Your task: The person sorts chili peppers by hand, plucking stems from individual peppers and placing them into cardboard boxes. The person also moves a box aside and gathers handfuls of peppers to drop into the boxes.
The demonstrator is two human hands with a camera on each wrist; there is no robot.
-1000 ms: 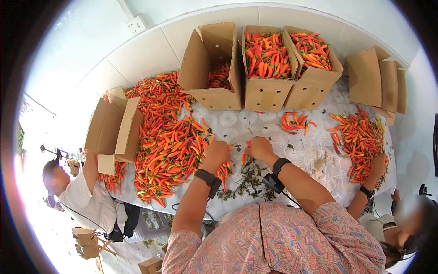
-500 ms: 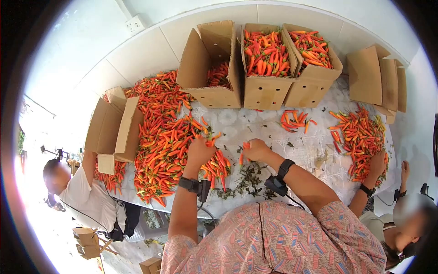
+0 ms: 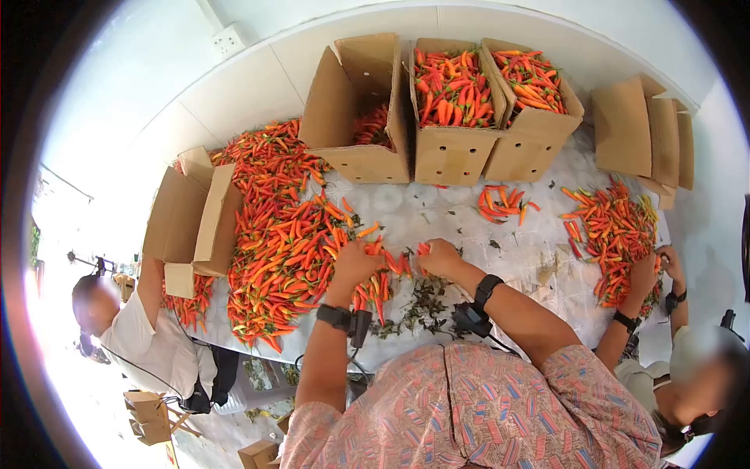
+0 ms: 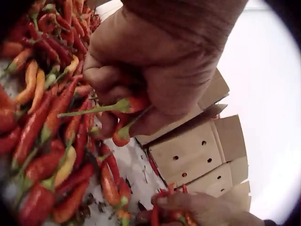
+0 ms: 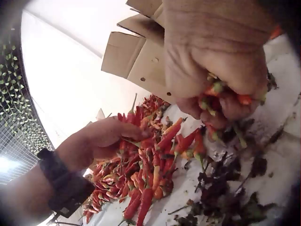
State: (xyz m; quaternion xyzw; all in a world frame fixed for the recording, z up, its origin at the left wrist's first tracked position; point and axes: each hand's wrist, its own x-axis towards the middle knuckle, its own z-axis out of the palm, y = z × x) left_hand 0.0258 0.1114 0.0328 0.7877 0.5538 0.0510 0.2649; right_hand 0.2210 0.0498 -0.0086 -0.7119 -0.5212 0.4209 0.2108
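Observation:
My left hand (image 3: 357, 266) is over the right edge of the large chili pile (image 3: 281, 270), its fingers curled round a few red chilies (image 4: 136, 104) whose green stems stick out in the left wrist view. Close to its right is my right hand (image 3: 443, 259). That hand grips a small bunch of chilies (image 5: 214, 101), with stems and red ends showing between its fingers in the right wrist view. Dark dried leaf scraps (image 3: 426, 303) lie on the white tablecloth (image 3: 414, 205) below my hands. Several loose chilies (image 3: 373, 293) lie beneath my left hand.
Along the back stand a partly filled carton (image 3: 359, 164) and two cartons full of chilies (image 3: 457, 152) (image 3: 531, 141). An open carton (image 3: 191, 215) is at the left, folded cardboard (image 3: 625, 133) at the right. People at both sides reach toward the chilies, one into a smaller pile (image 3: 613, 234).
My left hand went left to the pile, then came back slightly right with chilies in its fingers. My right hand stays nearly in place. At far right, another person's raised hand has lowered to the smaller pile.

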